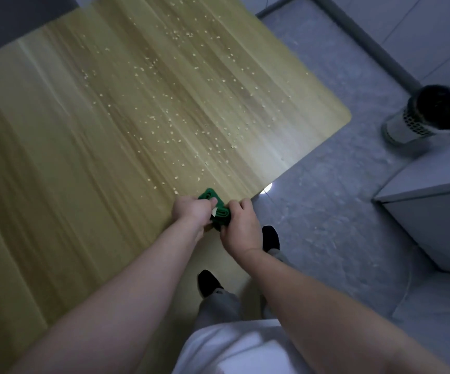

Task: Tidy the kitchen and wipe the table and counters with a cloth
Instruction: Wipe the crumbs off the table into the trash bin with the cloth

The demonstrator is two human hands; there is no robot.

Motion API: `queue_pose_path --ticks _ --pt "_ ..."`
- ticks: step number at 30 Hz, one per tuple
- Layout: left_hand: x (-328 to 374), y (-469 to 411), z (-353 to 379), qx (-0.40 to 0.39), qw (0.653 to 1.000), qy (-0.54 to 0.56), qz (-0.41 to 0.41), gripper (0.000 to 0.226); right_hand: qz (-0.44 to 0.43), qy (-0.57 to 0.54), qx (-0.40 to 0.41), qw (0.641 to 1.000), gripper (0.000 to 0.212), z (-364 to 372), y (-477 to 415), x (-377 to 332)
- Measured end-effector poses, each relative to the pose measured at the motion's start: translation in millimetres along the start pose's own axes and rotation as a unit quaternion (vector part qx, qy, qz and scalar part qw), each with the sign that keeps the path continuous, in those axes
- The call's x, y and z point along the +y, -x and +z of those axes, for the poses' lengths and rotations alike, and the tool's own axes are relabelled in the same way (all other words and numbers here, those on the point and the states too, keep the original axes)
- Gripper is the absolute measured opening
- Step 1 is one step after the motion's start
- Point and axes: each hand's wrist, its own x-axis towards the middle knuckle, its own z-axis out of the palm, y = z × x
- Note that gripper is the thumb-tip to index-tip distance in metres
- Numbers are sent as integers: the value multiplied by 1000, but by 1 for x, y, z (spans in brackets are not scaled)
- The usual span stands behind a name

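Cloth (210,197) gripped by both hands at the near edge of the table (69,147). The left hand (190,211) and right hand (241,226) each had fingers curled round the green fabric, apparently bunching it into a pad for wiping. Crumbs (164,125) lay scattered on the wood beyond. A small white tag showed between the hands, but its writing could not be read.

Light wood table (69,157) w/ rounded corner, pale crumbs (169,122) scattered across centre & right side.
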Motion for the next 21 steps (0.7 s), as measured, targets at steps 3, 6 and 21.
queue_pose_path --ticks 3,6,21 --pt "17 0 38 1 1000 -7 10 16 -7 4 4 1000 21 -26 -26 21" --pt "35 -2 76 3 1000 -18 11 12 -18 6 1 1000 19 -50 -52 43" --pt "141 1 269 13 999 31 -8 16 -35 14 -10 999 24 -186 -201 150"
